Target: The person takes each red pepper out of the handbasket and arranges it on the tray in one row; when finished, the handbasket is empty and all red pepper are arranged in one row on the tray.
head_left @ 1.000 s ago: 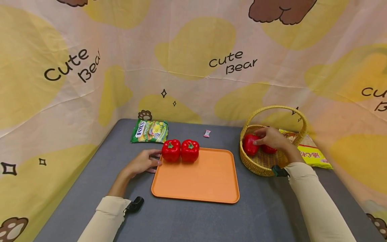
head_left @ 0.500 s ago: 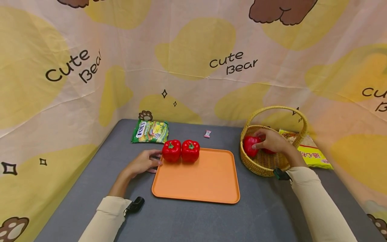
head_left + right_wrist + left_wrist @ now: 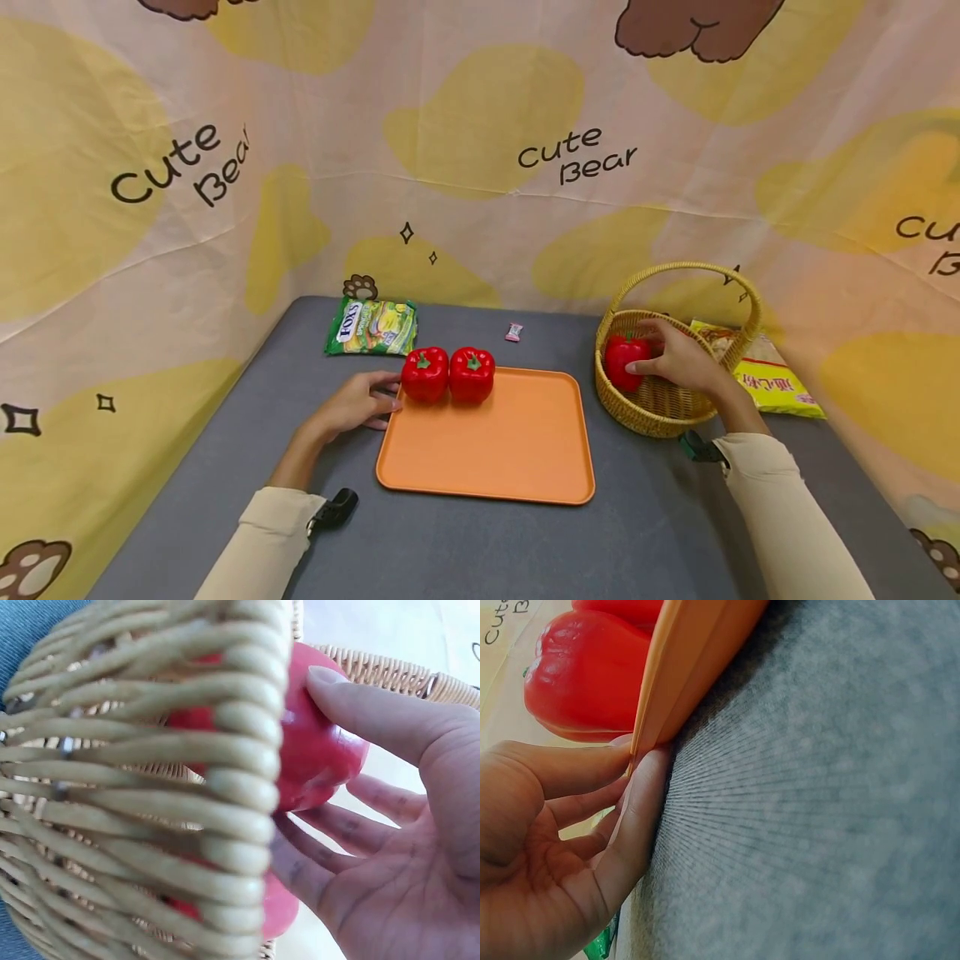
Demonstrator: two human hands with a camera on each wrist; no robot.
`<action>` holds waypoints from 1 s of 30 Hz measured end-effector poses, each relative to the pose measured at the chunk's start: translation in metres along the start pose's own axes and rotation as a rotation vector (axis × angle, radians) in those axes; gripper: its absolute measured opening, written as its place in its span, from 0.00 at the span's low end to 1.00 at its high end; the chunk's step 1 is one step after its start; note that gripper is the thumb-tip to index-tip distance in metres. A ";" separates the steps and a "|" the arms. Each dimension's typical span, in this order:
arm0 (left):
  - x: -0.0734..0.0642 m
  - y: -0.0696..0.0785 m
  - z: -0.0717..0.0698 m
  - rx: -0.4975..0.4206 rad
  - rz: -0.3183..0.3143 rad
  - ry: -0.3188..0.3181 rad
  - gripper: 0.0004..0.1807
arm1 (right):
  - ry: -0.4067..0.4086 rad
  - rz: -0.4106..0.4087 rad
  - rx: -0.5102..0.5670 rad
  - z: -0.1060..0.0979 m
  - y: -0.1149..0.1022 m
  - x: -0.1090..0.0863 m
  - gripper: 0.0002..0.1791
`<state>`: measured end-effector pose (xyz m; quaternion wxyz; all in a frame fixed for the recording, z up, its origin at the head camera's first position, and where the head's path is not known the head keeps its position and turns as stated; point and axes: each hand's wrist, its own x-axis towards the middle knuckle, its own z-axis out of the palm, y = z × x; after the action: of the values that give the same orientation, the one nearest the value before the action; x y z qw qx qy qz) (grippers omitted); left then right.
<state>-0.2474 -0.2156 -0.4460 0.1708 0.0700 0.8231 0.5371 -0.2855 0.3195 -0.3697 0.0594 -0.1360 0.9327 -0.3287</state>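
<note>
My left hand (image 3: 358, 406) pinches the left rim of an orange tray (image 3: 517, 450), thumb above and forefinger below in the left wrist view. Two glossy red bell peppers (image 3: 425, 375) stand side by side at the tray's back left corner, close to that hand. On the right, my right hand (image 3: 678, 357) reaches inside a wicker basket (image 3: 626, 410) and holds a red bell pepper (image 3: 624, 360), its green stem up. In the right wrist view the thumb lies on its side and the fingers go behind it. Another red pepper (image 3: 281, 907) shows lower in the basket.
A green candy bag (image 3: 375, 327) lies behind the tray at the back left. A small pink wrapped candy (image 3: 513, 332) is near the back wall cloth. Right of the basket lies a yellow food packet (image 3: 780, 383). The basket's tall handle (image 3: 686, 266) arches over the right hand.
In the basket, the pepper under my right hand has turned so its stem shows upward. The right hand has shifted slightly right and nearer. The left hand and tray stay put.
</note>
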 end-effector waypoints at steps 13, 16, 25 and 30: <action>0.000 -0.001 0.000 -0.009 0.005 -0.002 0.32 | 0.077 0.006 0.002 0.004 -0.006 -0.026 0.51; 0.000 -0.001 -0.001 -0.011 0.003 0.001 0.32 | 0.099 -0.008 0.011 0.004 -0.008 -0.031 0.50; -0.001 0.001 -0.001 -0.013 0.009 -0.003 0.32 | 0.173 -0.015 0.019 0.002 -0.019 -0.048 0.51; -0.002 0.003 0.000 -0.012 0.006 -0.006 0.32 | 0.199 -0.055 -0.012 0.005 -0.030 -0.055 0.50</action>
<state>-0.2460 -0.2149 -0.4432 0.1719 0.0729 0.8191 0.5424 -0.2252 0.3106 -0.3539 -0.0436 -0.1287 0.9319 -0.3363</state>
